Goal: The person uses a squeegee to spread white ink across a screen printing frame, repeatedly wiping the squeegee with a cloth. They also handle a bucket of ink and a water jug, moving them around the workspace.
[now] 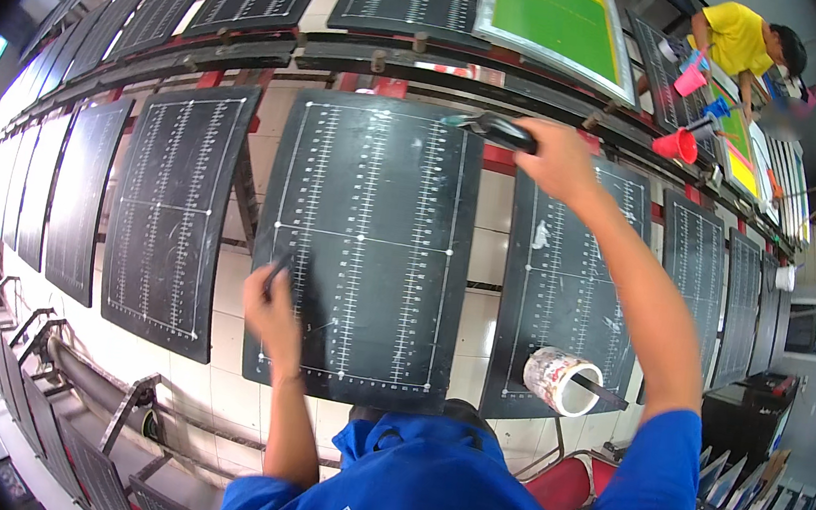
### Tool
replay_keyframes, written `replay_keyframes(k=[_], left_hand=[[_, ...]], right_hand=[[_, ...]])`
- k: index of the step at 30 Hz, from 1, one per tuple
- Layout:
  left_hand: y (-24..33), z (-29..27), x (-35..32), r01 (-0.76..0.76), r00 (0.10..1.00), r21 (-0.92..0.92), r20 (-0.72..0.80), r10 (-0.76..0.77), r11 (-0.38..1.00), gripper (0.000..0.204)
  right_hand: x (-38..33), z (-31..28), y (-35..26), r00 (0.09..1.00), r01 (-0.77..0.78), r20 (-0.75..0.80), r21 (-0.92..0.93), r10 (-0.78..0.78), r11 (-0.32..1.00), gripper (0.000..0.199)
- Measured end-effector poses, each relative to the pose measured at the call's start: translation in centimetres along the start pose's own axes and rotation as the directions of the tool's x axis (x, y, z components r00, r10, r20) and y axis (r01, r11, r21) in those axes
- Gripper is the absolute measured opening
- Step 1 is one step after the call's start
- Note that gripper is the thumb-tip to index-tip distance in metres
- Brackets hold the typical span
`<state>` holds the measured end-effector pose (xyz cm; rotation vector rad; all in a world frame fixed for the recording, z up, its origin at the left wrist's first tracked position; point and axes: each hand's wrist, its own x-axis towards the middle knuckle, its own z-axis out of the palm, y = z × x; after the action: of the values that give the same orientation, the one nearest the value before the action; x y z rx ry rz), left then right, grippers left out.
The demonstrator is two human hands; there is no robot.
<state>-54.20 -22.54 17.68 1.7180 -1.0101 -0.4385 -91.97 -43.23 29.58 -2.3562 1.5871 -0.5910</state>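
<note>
A blue short-sleeved shirt [422, 488] lies nearest; the black ruled rectangular pallet board [364, 245] is pressed by the left hand [270, 315], while a dark-handled brush [498, 129] is clamped in the right hand [555, 156].

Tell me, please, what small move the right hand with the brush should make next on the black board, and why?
Probably draw the brush down along the black board. The right hand holds it at the board's top right edge, the left hand steadies the lower left side, and most of the ruled surface lies below the brush.

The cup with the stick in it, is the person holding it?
No, the cup sits alone on a black board, apart from both hands.
</note>
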Motion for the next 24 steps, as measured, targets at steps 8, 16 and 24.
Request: replay_keyframes(k=[8,16,24], left_hand=[[-8.7,-22.5,-9.9,0.404,0.866,0.105,-0.365,-0.343,0.909,0.02],[-21.1,-24.2,-22.3,0.59,0.711,0.096,-0.531,-0.46,0.801,0.016],[-23.8,-20.5,-26.0,0.705,0.7,0.217,-0.369,-0.611,0.675,0.011]], right_hand=[[4.4,15.6,-5.0,0.986,0.134,0.126,-0.21,-0.109,0.968,0.035],[-11.5,11.9,-11.5,0.883,0.235,0.426,-0.043,-0.195,0.971,0.039],[7.0,15.1,-6.2,0.993,0.099,0.082,-0.172,-0.086,0.98,0.036]])
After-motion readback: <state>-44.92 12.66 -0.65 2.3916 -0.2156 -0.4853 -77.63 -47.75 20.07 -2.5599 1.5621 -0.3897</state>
